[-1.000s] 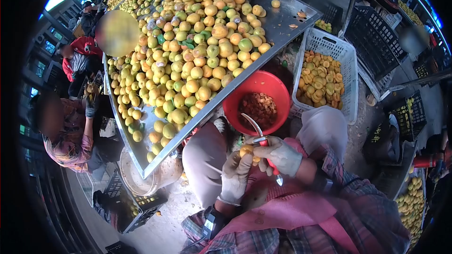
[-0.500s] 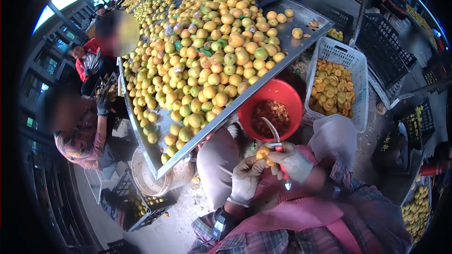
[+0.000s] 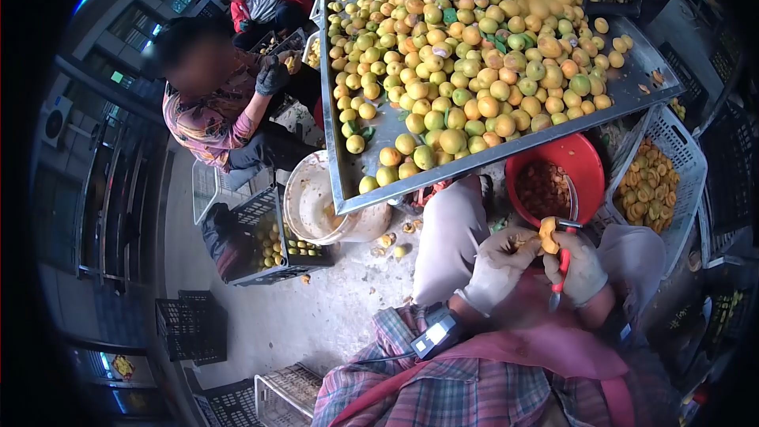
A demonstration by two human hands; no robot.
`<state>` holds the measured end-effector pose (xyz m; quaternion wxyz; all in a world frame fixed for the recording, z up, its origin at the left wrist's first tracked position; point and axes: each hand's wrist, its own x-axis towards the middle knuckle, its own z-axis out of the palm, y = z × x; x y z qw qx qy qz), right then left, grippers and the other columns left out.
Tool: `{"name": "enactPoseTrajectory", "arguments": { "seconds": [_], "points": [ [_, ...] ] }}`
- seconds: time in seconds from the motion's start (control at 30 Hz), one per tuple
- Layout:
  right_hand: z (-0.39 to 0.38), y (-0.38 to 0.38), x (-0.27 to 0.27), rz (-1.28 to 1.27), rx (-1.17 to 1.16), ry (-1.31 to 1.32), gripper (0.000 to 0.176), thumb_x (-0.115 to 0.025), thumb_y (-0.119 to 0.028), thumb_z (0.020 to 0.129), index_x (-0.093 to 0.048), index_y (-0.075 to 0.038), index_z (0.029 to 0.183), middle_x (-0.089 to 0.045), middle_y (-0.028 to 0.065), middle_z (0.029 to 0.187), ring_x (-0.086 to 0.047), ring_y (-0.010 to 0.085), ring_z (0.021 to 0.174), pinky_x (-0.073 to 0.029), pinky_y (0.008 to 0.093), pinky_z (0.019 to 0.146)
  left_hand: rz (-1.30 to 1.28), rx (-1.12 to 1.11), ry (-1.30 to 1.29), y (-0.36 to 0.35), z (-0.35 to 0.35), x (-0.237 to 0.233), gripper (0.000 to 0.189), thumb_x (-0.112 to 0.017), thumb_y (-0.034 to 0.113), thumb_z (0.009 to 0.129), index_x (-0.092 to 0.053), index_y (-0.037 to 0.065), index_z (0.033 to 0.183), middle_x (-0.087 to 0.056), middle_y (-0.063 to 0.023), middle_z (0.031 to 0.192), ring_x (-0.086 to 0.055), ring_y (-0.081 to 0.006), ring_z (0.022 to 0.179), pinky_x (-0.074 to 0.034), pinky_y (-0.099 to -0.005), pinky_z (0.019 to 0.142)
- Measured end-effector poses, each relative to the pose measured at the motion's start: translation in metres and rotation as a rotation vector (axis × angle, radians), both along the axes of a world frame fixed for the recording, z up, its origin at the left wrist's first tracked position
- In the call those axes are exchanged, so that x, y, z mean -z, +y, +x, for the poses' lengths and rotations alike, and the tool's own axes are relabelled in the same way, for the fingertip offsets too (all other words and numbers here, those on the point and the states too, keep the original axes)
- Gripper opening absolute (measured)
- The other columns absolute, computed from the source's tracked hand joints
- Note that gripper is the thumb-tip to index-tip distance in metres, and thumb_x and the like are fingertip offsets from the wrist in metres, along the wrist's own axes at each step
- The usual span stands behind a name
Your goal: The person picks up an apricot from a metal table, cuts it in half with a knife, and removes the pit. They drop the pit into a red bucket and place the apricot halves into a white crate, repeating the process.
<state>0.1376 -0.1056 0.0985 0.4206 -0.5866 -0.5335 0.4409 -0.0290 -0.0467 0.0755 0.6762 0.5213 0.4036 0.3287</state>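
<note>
An opened orange-yellow apricot (image 3: 548, 235) sits between my two gloved hands, in front of my lap. The fingers of my left hand (image 3: 500, 267) pinch it from the left, with a bit of fruit flesh showing at the fingertips. My right hand (image 3: 583, 270) is closed around a red-handled pitting tool (image 3: 564, 261), its thumb side against the fruit. The tool's curved metal end rises toward the red bucket (image 3: 591, 166), and a silver tip points down below the hand. Reddish-brown pits and scraps (image 3: 542, 187) lie in that bucket.
A metal-rimmed table (image 3: 474, 164) heaped with whole apricots (image 3: 474, 71) stands ahead. At right is a pale crate (image 3: 686, 160) of apricot halves. A whitish bucket (image 3: 304, 198) and a black crate (image 3: 261, 269) stand left. Another person (image 3: 225, 111) sits beyond them.
My view has swung left, so the table and hands appear farther right. The fruit has shifted up beside my right thumb, and the tool has turned slightly within the hand.
</note>
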Motion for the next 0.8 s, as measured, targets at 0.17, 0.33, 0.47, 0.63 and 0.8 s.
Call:
{"name": "enactPoseTrajectory", "arguments": {
  "seconds": [0.17,0.33,0.47,0.63,0.8],
  "points": [
    [-0.003,0.006,0.007,0.261,0.048,-0.167,0.025,-0.055,0.001,0.087,-0.056,0.004,0.112,-0.064,0.0085,0.084,-0.057,0.0125,0.063,-0.047,0.0262,0.055,-0.046,-0.090,0.006,0.006,-0.020,-0.009,0.013,-0.055,0.010,0.094,-0.061,0.000,0.101,-0.062,-0.0029,0.086,-0.055,-0.0073,0.079,-0.046,-0.0222,0.071],
    [0.021,0.006,0.018,-0.265,0.220,1.045,0.030,-0.057,0.006,0.083,-0.055,0.006,0.113,-0.065,0.0064,0.090,-0.056,0.0103,0.064,-0.046,0.0222,0.054,-0.032,-0.491,-0.166,0.029,-0.078,-0.022,0.008,-0.053,0.006,0.092,-0.060,0.004,0.095,-0.056,-0.0018,0.076,-0.053,-0.0073,0.067,-0.040,-0.0175,0.057],
    [0.032,0.004,0.032,-0.196,0.388,0.813,0.029,-0.051,0.008,0.085,-0.056,0.004,0.114,-0.065,0.0060,0.088,-0.054,0.0080,0.064,-0.044,0.0202,0.052,-0.219,-0.912,-0.365,0.051,-0.129,-0.027,0.006,-0.054,0.012,0.092,-0.057,0.007,0.090,-0.055,-0.0022,0.078,-0.054,-0.0112,0.069,-0.042,-0.0210,0.055],
    [0.040,0.009,0.027,-0.327,0.431,1.128,0.024,-0.048,-0.025,0.096,-0.057,-0.004,0.104,-0.063,0.0073,0.084,-0.051,0.0079,0.057,-0.037,0.0187,0.044,-0.287,-0.876,-0.645,0.061,-0.172,-0.008,0.020,-0.044,0.022,0.096,-0.056,0.007,0.090,-0.058,-0.0017,0.077,-0.056,-0.0149,0.066,-0.051,-0.0287,0.063],
    [0.034,0.007,0.025,-0.338,0.480,1.063,0.023,-0.048,-0.025,0.096,-0.057,-0.005,0.103,-0.063,0.0070,0.083,-0.051,0.0082,0.055,-0.037,0.0189,0.043,-0.339,-0.977,-0.754,0.056,-0.186,0.017,0.016,-0.048,0.011,0.091,-0.054,0.000,0.081,-0.059,-0.0080,0.078,-0.059,-0.0200,0.071,-0.056,-0.0364,0.081]
  ]
}}
